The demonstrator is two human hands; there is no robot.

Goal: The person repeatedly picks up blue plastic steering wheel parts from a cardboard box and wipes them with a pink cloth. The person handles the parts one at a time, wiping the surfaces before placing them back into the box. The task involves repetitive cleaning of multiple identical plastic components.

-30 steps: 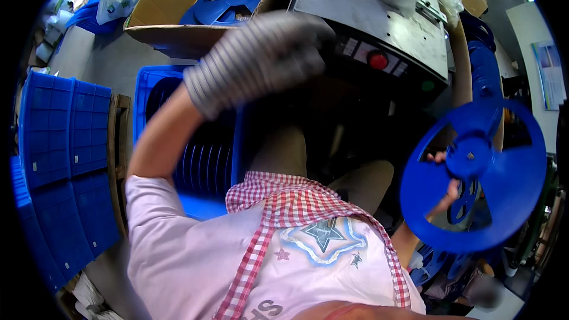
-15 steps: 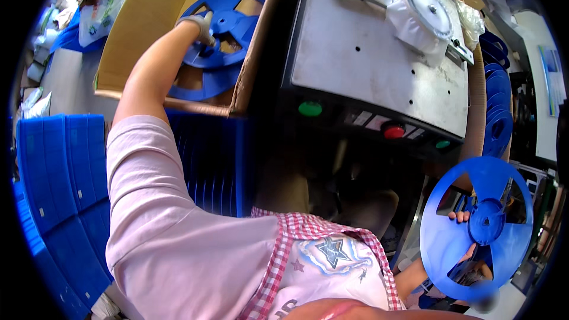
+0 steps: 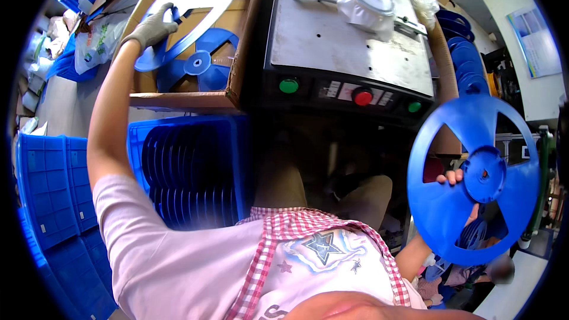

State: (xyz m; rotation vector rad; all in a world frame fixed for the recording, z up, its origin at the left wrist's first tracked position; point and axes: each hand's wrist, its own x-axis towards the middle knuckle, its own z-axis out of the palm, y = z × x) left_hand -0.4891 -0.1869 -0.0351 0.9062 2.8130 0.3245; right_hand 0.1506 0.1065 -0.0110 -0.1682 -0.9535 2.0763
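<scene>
My left hand (image 3: 153, 28), in a grey glove, is closed on a blue plastic reel flange (image 3: 198, 0). The flange is tilted up inside the cardboard box (image 3: 184, 102); light glares white off its rim. Beneath it in the box lies another blue reel flange (image 3: 198, 64), hub upward. On the right, my bare right hand (image 3: 452, 176) grips a second reel flange (image 3: 485, 172) near its hub. That one stands nearly upright, facing me. Its spokes and hub hide most of my right hand; some fingertips show through the openings.
A metal-topped machine (image 3: 355, 47) with green and red buttons stands ahead, bearing a plastic-wrapped round fixture (image 3: 370, 0). Below the cardboard box, a blue crate (image 3: 237, 166) holds rows of dark discs. Blue bins (image 3: 53, 184) are stacked at left. More blue reels (image 3: 468, 62) fill a box right of the machine.
My left hand has lifted a flange from the box and moved left and up, uncovering another below. The flange in my right hand has risen in the view. The view has shifted.
</scene>
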